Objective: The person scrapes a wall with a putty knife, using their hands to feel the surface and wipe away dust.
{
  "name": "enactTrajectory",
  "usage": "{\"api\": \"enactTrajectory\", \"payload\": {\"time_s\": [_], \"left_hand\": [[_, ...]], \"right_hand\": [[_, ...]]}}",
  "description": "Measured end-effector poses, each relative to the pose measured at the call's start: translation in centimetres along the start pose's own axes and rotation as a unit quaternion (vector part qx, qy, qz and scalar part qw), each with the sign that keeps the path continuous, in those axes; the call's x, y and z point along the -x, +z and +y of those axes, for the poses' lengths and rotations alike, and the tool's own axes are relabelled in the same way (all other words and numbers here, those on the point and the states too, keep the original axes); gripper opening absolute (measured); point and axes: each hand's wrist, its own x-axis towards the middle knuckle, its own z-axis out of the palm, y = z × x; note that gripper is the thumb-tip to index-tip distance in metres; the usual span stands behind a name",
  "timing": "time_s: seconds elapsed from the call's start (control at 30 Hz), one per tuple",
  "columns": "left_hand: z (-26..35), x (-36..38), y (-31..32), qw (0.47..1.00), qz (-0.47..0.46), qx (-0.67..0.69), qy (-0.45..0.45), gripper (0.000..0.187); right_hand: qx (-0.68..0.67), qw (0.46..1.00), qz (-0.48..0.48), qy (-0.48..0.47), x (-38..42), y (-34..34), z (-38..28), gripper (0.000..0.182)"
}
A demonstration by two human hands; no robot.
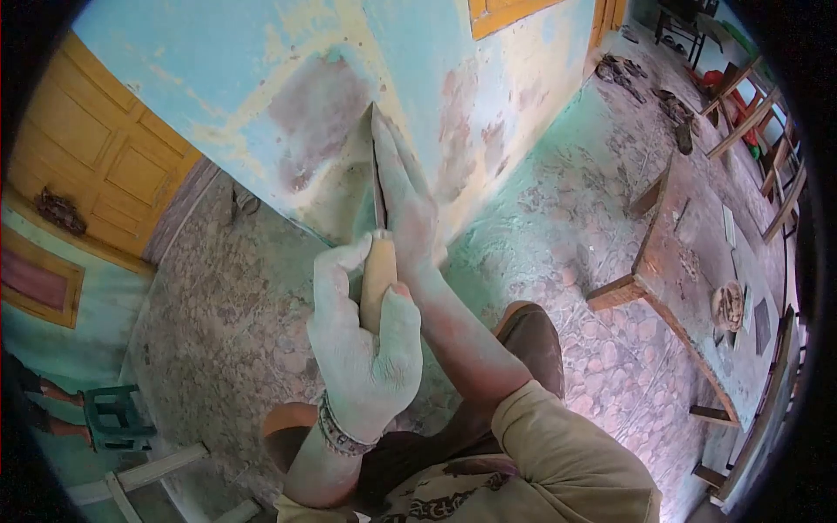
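My left hand point(366, 327), coated in pale dust and wearing a bracelet point(338, 436), is closed round the light wooden handle point(378, 281) of a scraper. Its thin dark blade point(378, 187) points up toward the wall corner and shows nearly edge-on. Alongside the blade lies my right hand point(406, 196), fingers stretched out together and flat, fingertips near the blade's tip. Behind both hands stands the wall point(410, 35), light blue with cream streaks. A bare grey-brown patch point(316, 109) shows just left of the blade tip, and others mark the right face.
A worn wooden table point(697, 261) with a crumpled cloth point(727, 307) stands at right. Footwear point(621, 74) lies along the far wall. At left are a yellow door point(96, 122), a green stool point(118, 417) beside a person's legs point(65, 410), and a pale wooden frame point(157, 466).
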Motion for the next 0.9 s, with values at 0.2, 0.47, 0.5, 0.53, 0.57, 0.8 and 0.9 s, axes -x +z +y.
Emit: {"api": "enactTrajectory", "payload": {"time_s": [0.2, 0.47, 0.5, 0.53, 0.57, 0.8, 0.9], "left_hand": [[0.5, -0.4, 0.0, 1.0, 0.006, -0.003, 0.008, 0.033], [0.8, -1.0, 0.4, 0.999, 0.003, 0.006, -0.037, 0.032], [0.9, -0.9, 0.5, 1.0, 0.005, 0.001, -0.029, 0.032], [1.1, -1.0, 0.5, 1.0, 0.008, -0.004, -0.017, 0.032], [1.3, -1.2, 0.6, 1.0, 0.011, -0.01, -0.001, 0.032], [1.2, -1.4, 0.9, 1.0, 0.002, -0.021, 0.018, 0.036], [0.9, -1.4, 1.0, 0.996, 0.012, -0.057, 0.066, 0.045]], "right_hand": [[0.004, 1.0, 0.028, -0.005, -0.1, 0.3, -0.1, 0.051], [-0.007, 0.999, 0.049, -0.013, -1.2, 0.2, 0.1, 0.049], [-0.017, 0.999, 0.049, -0.009, -1.1, 0.3, 0.2, 0.049], [-0.026, 0.998, 0.049, -0.004, -0.9, 0.3, 0.3, 0.049], [-0.036, 0.999, 0.037, 0.007, -0.5, 0.4, 0.7, 0.05], [-0.055, 0.998, 0.018, 0.025, -1.1, -0.5, -0.3, 0.051], [-0.057, 0.998, 0.02, 0.002, -0.8, -0.1, 0.4, 0.051]]}}
